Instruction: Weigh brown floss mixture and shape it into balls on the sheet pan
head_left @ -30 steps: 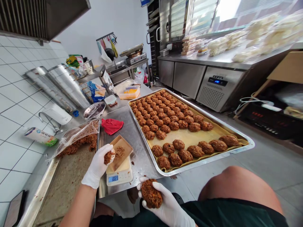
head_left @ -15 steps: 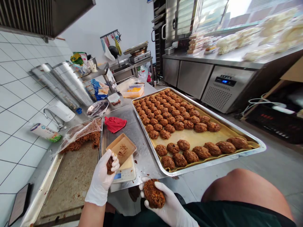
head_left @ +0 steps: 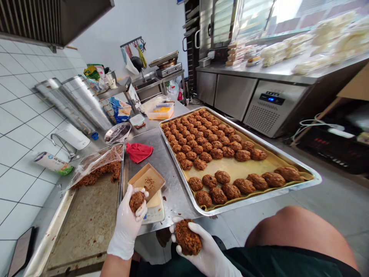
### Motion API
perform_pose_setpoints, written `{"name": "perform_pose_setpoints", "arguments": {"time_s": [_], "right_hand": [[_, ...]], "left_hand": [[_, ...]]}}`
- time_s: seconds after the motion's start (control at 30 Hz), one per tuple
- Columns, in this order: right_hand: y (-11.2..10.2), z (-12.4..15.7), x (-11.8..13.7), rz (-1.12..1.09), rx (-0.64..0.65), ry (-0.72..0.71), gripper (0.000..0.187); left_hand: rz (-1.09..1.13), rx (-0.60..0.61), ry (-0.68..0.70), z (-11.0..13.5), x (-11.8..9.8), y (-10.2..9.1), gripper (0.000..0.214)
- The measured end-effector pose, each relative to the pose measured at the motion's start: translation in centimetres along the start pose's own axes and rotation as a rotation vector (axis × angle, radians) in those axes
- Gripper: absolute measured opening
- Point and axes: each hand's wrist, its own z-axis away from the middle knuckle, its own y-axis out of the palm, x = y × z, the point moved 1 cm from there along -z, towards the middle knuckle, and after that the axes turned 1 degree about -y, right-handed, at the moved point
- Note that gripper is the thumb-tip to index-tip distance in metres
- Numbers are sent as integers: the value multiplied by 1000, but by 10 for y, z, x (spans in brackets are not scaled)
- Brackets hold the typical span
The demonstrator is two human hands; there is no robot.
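My left hand [head_left: 128, 215], in a white glove, has its fingers curled round a brown ball of shredded mixture [head_left: 136, 201]. It is just in front of an open cardboard box [head_left: 147, 180] holding a few crumbs, which stands on a kitchen scale [head_left: 155, 211]. Lower down, my gloved right hand [head_left: 206, 246] grips a larger, flattened patty [head_left: 188, 237] between thumb and fingers. To the right, a metal tray [head_left: 250, 201] lined with yellowish paper bears many shaped balls [head_left: 218, 195] in rows.
At the left, a second tray [head_left: 83, 227] has a heap of loose mixture [head_left: 100, 172] under plastic film. A red cloth [head_left: 138, 152] lies behind the box. Farther back are a bowl [head_left: 117, 133] and a plastic tub [head_left: 160, 110]. A phone-like dark slab [head_left: 21, 252] leans at lower left.
My left hand has shifted slightly right and turned, so more of its ball shows and the scale's display is mostly covered. My right hand keeps the patty in nearly the same place.
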Motion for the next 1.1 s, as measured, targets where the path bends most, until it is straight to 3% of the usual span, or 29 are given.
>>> {"name": "perform_pose_setpoints", "arguments": {"time_s": [0.1,0.27,0.43,0.6,0.7,0.8,0.9,1.0,1.1], "right_hand": [[1,0,1,-11,2,9,32],[3,-1,0,-15,3,16,32],[3,-1,0,-2,3,11,32],[3,0,0,-11,13,20,32],[3,0,0,-14,12,14,33],[3,1,1,-14,16,3,34],[2,0,1,-20,24,2,34],[1,0,1,-28,17,12,33],[1,-1,0,-25,-3,21,32]], "left_hand": [[54,-33,-21,-1,6,-4,51],[-71,-92,24,13,8,-5,21],[-171,-121,155,17,6,-9,23],[-184,-42,73,16,7,-6,28],[-231,-81,69,14,7,-7,23],[-268,-125,83,13,-1,-10,22],[-318,-85,86,15,-16,-12,30],[-647,-119,195,14,-27,-12,36],[-1276,-149,366,7,-27,-8,26]]}}
